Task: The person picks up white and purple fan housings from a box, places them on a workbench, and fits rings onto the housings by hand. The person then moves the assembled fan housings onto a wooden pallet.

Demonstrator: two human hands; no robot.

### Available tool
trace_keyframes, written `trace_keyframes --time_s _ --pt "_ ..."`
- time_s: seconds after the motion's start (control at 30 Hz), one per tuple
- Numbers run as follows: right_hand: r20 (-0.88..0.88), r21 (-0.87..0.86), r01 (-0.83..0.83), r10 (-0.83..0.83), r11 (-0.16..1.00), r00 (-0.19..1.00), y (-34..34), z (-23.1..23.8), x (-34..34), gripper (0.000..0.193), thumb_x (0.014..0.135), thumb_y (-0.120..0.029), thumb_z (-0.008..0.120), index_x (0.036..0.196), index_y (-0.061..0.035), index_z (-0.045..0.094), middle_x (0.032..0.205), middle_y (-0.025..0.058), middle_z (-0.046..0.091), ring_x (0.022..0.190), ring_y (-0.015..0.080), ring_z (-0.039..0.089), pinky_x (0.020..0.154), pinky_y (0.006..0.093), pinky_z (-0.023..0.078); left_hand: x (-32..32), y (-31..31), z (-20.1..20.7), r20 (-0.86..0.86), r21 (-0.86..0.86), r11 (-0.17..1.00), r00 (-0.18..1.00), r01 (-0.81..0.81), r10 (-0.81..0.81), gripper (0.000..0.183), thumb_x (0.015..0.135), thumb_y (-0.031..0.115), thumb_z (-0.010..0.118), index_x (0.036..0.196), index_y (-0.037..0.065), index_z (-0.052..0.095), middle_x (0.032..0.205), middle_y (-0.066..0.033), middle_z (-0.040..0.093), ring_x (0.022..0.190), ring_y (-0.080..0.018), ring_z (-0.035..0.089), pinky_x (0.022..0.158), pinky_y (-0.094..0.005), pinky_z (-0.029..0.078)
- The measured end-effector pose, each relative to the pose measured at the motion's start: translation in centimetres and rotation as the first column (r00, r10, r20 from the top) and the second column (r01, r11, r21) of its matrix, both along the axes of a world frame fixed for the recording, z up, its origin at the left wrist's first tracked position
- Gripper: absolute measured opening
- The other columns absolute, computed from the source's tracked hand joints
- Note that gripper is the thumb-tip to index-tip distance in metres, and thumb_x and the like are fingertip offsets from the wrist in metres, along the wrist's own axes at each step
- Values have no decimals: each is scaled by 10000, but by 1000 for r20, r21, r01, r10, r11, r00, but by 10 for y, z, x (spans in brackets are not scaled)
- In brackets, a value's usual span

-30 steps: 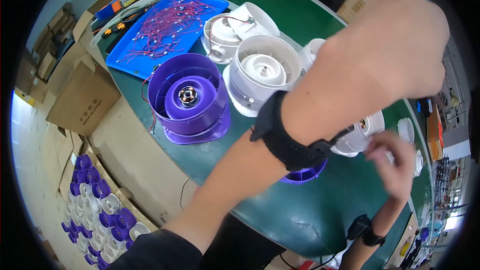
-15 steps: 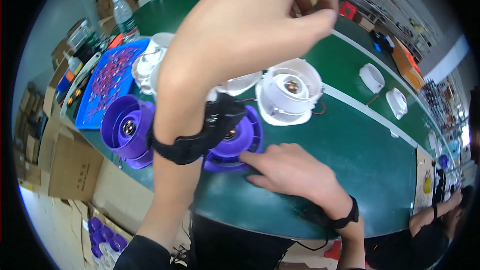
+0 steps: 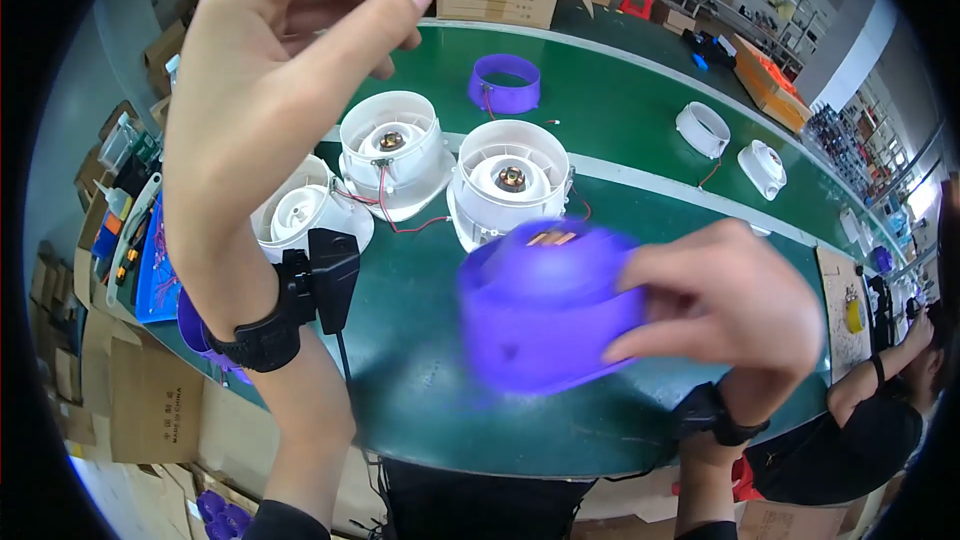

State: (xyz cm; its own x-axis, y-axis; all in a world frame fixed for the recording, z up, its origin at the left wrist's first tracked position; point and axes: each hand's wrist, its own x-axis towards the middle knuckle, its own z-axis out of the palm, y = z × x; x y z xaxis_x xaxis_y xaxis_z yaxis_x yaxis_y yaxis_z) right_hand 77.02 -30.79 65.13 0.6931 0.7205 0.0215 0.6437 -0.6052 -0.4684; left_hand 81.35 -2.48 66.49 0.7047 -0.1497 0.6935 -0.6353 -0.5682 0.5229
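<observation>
Green workbench (image 3: pixel 640 130) filling a cluttered workshop, white fan housings (image 3: pixel 510 180) at 12 o'clock. Purple housing (image 3: pixel 545 310), motion-blurred, details unreadable, clamped at its 3 o'clock side by right hand (image 3: pixel 730 305). Left hand (image 3: pixel 270 70) raised at 10 o'clock, fingers pinched together, anything held too small to see.

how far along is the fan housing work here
Looks done: three white housings sit on the green table with motors and wires fitted. In hand: the right hand grips a blurred purple housing; the left hand is raised. Left: a purple ring and two white housings farther back.
</observation>
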Motion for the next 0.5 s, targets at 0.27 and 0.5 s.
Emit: trace_keyframes --time_s 0.27,0.5 --pt "128 359 655 -730 665 671 -56 -40 114 354 833 -290 753 956 24 644 618 47 609 494 101 570 429 265 428 1 12 -2 40 -134 985 994 109 -104 167 911 136 638 989 -3 688 788 -15 663 725 -60 609 623 -205 477" --pt "-22 521 746 -867 415 498 -76 -163 240 460 871 -381 701 1064 33 647 610 106 632 458 148 612 384 273 434 19 18 -12 166 -67 982 972 177 -164 176 723 101 613 786 -47 686 676 -225 629 647 -358 647 634 -384 527"
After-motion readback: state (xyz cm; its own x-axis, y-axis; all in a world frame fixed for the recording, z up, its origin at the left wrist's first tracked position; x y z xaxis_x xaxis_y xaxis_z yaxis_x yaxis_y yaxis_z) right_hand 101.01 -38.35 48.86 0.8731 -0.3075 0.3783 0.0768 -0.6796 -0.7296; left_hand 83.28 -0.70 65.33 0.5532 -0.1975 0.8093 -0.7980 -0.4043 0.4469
